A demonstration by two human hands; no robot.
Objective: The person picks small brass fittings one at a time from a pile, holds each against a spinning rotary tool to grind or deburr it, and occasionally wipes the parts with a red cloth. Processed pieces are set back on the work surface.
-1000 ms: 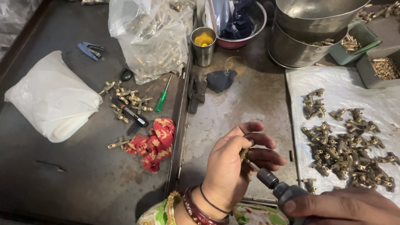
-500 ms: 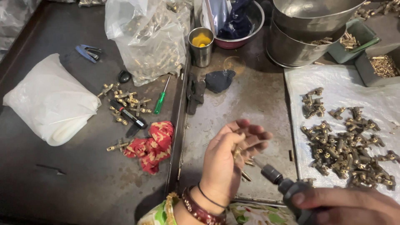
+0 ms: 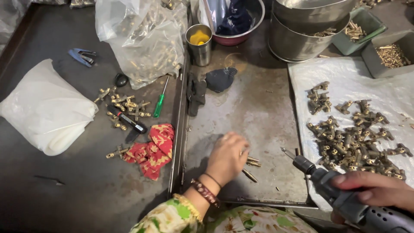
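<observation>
We see the left hand (image 3: 227, 159) lying low on the metal tray (image 3: 258, 108), palm down, with its fingers bent over a few thin brass pins (image 3: 251, 165). The fingertips touch the pins, but we cannot tell if they pinch one or just rest on them. One more pin lies just beside the hand, nearer to us. The wrist has dark bangles and a sleeve with green and yellow flowers. The right hand (image 3: 379, 192) is closed tight around the grey handle of a power screwdriver (image 3: 345, 198). Its thin tip points up and to the left, near the pins but not touching them. To the right of the tool we see a white plastic sheet (image 3: 345, 73) with a big heap of brass fittings (image 3: 353, 138) on it. Past the left hand, at the far side of the tray, stand a small steel cup (image 3: 199, 43) with something yellow inside, a dark cloth (image 3: 220, 80), and big steel pots (image 3: 302, 30). Two small boxes (image 3: 388, 54) in the far right corner hold more brass bits. On the dark table to the left lie a red patterned cloth (image 3: 151, 149), a green screwdriver (image 3: 159, 103), some loose brass parts (image 3: 125, 105), a white folded bag (image 3: 47, 108), a clear bag (image 3: 138, 39) full of brass parts, and a small blue tool (image 3: 82, 56).
</observation>
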